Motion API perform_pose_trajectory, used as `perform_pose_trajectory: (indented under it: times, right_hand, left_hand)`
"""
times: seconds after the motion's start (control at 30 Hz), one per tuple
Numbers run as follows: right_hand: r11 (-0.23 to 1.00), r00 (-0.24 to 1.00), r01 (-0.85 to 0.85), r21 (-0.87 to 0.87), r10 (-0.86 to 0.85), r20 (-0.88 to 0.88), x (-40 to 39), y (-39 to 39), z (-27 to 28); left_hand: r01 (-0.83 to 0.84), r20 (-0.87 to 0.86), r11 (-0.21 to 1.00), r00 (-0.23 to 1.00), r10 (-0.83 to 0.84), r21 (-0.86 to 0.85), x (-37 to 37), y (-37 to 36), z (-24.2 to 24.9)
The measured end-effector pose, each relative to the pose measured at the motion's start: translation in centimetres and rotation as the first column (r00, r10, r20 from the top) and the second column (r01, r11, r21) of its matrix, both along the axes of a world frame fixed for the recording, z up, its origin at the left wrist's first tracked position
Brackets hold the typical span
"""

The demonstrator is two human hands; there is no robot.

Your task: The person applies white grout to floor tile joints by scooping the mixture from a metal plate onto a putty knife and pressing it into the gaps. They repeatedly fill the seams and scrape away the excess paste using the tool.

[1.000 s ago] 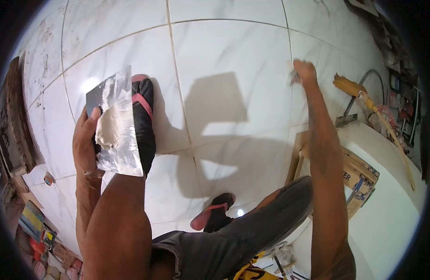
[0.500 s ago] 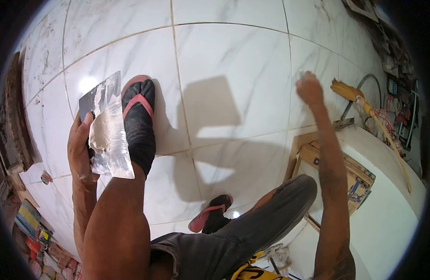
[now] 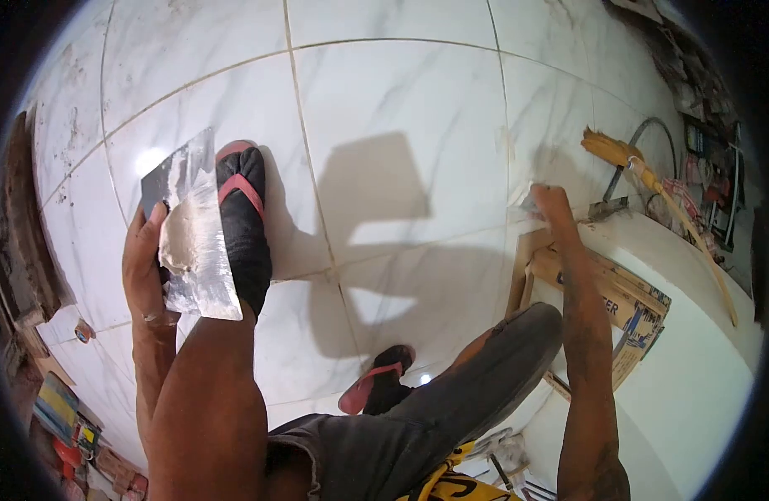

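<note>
- Two bare hands are spreading apart over a white tiled floor [image 3: 393, 92], the left one lifting a load and the right one reaching down.
- The left hand [image 3: 141, 263] is grasping a broad metal plate [image 3: 209, 259] by its left side, the thumb pressing near a mound of pale paste [image 3: 181, 238].
- The plate is hanging in front of the left shin, partly covering the dark-socked left foot [image 3: 242, 217]; whether it is touching the leg, one cannot tell.
- The right hand [image 3: 553, 202] is clenching around a small tool [image 3: 525, 199], mostly hidden by the fingers, and is holding it at the floor near a tile joint.
- A yellowish brush [image 3: 612, 149] is lying beyond the right hand, its thin handle running along a white curved ledge [image 3: 693, 309].
- Flattened cardboard [image 3: 631, 313] is resting beside the ledge, partly behind the right forearm.
- A dark wooden piece [image 3: 27, 242] is lying at the far left, and a small round object [image 3: 84, 331] is sitting near it.
</note>
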State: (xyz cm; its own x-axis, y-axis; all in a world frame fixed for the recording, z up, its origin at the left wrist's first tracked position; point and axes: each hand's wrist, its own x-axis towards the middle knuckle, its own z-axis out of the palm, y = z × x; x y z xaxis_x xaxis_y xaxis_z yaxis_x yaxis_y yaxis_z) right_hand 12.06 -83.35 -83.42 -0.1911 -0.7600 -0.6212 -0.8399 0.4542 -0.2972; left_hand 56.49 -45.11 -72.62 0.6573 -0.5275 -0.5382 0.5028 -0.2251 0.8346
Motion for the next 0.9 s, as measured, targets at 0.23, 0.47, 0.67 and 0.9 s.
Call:
perform_pose_trajectory:
  times: [0.23, 0.47, 0.67, 0.9]
  right_hand:
    - [0.985, 0.972, 0.115, 0.131, -0.139, 0.188, -2.9, 4.3, -0.6]
    - [0.938, 0.921, 0.317, 0.141, -0.34, 0.19, 2.8, 2.3, -1.1]
    - [0.971, 0.921, 0.235, 0.045, -0.237, 0.308, 8.5, -3.3, -1.2]
    - [0.671, 0.714, -0.649, -0.359, 0.7, 0.017, 13.1, -11.4, -1.9]
  left_hand:
    - [-0.028, 0.055, 0.986, 0.998, 0.019, 0.162, 1.5, 3.8, -0.4]
    - [-0.146, 0.043, 0.981, 0.989, 0.142, 0.126, -0.2, 2.1, 0.5]
    - [-0.012, -0.05, 0.998, 0.999, 0.015, 0.055, 0.9, 3.5, -0.3]
    - [0.048, -0.05, 0.998, 0.998, -0.045, 0.05, 0.5, 2.6, 0.7]
